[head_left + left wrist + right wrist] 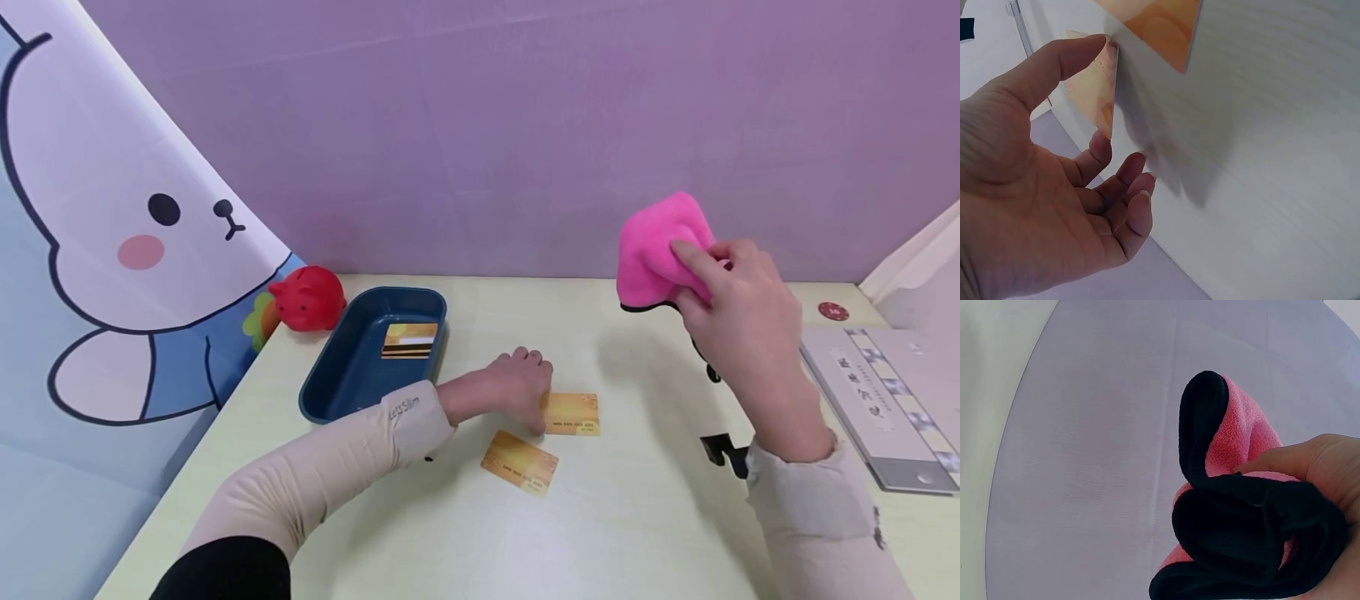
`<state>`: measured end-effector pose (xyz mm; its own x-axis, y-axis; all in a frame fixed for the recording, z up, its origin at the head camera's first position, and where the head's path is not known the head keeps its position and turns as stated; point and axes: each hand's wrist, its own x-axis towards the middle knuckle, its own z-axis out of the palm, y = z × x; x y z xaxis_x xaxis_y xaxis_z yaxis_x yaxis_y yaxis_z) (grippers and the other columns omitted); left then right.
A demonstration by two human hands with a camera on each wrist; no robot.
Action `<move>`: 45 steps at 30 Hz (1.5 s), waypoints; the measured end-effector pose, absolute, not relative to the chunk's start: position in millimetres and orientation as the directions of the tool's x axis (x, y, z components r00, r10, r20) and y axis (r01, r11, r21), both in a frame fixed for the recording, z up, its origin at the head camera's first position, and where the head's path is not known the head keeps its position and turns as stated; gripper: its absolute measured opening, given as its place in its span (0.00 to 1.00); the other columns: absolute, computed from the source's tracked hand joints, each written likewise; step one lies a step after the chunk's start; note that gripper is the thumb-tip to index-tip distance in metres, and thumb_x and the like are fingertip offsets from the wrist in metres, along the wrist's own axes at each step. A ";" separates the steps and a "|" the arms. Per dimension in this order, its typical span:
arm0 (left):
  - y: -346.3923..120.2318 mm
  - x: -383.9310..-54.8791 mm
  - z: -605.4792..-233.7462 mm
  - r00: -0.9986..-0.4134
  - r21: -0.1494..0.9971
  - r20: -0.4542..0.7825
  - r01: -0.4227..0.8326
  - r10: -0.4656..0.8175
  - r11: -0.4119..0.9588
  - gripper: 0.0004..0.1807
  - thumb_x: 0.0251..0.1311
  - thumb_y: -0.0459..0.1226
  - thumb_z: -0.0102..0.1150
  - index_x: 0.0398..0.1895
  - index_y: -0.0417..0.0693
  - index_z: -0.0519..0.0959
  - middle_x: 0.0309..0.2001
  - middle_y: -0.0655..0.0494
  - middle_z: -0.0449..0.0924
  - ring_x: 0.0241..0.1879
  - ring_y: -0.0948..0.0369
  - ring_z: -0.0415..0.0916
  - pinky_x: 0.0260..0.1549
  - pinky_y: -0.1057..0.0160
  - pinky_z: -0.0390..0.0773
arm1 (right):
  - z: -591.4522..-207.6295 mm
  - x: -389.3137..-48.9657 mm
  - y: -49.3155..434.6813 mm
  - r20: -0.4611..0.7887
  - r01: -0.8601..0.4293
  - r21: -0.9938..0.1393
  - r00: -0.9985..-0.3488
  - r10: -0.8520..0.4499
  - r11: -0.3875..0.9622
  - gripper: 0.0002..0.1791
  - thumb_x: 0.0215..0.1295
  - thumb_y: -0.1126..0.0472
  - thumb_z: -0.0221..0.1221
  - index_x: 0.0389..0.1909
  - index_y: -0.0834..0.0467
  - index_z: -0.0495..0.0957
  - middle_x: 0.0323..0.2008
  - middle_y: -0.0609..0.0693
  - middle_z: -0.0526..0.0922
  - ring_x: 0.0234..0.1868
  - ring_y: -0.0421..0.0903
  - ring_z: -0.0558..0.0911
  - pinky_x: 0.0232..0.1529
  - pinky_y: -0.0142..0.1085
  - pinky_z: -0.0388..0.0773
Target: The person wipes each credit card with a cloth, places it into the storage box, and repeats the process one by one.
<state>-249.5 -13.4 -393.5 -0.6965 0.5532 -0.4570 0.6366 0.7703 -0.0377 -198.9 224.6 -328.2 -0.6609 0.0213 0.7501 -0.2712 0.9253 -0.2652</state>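
Note:
My left hand (517,385) is low over the table at the left end of a gold bank card (573,414). In the left wrist view, its thumb and index finger pinch that card (1094,84) at two corners, while the other fingers curl loosely. A second gold bank card (521,462) lies slanted on the table, nearer the front. Raised above the table, my right hand (753,325) grips a bunched pink cloth (660,246). Folds and black edging of the cloth (1247,434) show in the right wrist view.
A dark blue tray (318,400) at left contains gold cards (408,342) with a black stripe. Behind it sits a red piggy bank (309,300). On the right are a grey-white flat box (873,400), a red chip (833,311) and a black object (723,452).

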 end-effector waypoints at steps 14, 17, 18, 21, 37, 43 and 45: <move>-31.0 -271.7 -379.4 -0.630 0.436 -0.277 0.590 0.725 0.679 0.09 0.67 0.45 0.63 0.30 0.54 0.79 0.36 0.59 0.77 0.34 0.62 0.68 0.35 0.67 0.68 | -322.5 -201.4 228.9 0.742 -0.254 -0.266 -0.670 0.029 0.930 0.23 0.59 0.66 0.66 0.57 0.52 0.83 0.46 0.69 0.79 0.45 0.67 0.76 0.30 0.64 0.69; -37.9 -278.4 -368.5 -0.658 0.589 -0.152 0.538 0.737 0.602 0.07 0.68 0.43 0.62 0.32 0.53 0.79 0.36 0.59 0.78 0.33 0.62 0.69 0.34 0.67 0.68 | -321.3 -201.4 231.9 0.752 -0.250 -0.269 -0.658 0.040 0.930 0.22 0.60 0.65 0.65 0.57 0.53 0.83 0.45 0.69 0.79 0.45 0.67 0.76 0.30 0.63 0.69; -39.7 -280.0 -364.3 -0.674 0.632 -0.113 0.518 0.730 0.576 0.07 0.69 0.43 0.61 0.33 0.53 0.78 0.36 0.58 0.79 0.33 0.61 0.69 0.34 0.66 0.68 | -320.9 -201.4 232.8 0.757 -0.251 -0.266 -0.652 0.041 0.931 0.22 0.60 0.65 0.64 0.57 0.53 0.83 0.45 0.69 0.79 0.44 0.67 0.76 0.31 0.63 0.68; -43.9 -282.3 -351.5 -0.730 0.738 -0.016 0.453 0.683 0.500 0.06 0.70 0.42 0.60 0.36 0.51 0.78 0.38 0.55 0.78 0.36 0.59 0.71 0.35 0.64 0.68 | -320.5 -201.5 235.2 0.765 -0.250 -0.268 -0.642 0.048 0.931 0.21 0.60 0.65 0.63 0.56 0.54 0.83 0.44 0.69 0.78 0.43 0.67 0.76 0.31 0.62 0.67; -38.5 -281.9 -341.2 -0.889 0.944 0.271 0.321 0.369 0.080 0.19 0.68 0.35 0.60 0.61 0.49 0.78 0.43 0.49 0.84 0.37 0.57 0.73 0.37 0.64 0.72 | -320.5 -197.2 231.1 0.777 -0.287 -0.279 -0.628 0.040 0.916 0.22 0.62 0.65 0.62 0.58 0.55 0.82 0.44 0.69 0.79 0.44 0.66 0.76 0.32 0.59 0.68; -34.1 -284.5 -342.2 -0.879 0.933 0.344 0.360 0.331 -0.014 0.25 0.68 0.33 0.60 0.67 0.51 0.73 0.36 0.47 0.83 0.32 0.58 0.69 0.34 0.62 0.68 | -320.2 -195.7 227.5 0.823 -0.361 -0.262 -0.568 0.012 0.895 0.22 0.60 0.65 0.63 0.57 0.55 0.83 0.43 0.69 0.80 0.44 0.65 0.77 0.34 0.58 0.70; -32.5 -284.8 -340.8 -0.880 0.930 0.354 0.367 0.316 -0.018 0.23 0.68 0.33 0.60 0.66 0.51 0.72 0.36 0.48 0.84 0.32 0.58 0.70 0.34 0.63 0.68 | -320.3 -195.6 227.0 0.838 -0.386 -0.256 -0.546 0.004 0.886 0.23 0.58 0.65 0.65 0.57 0.54 0.83 0.43 0.69 0.81 0.44 0.64 0.78 0.35 0.59 0.70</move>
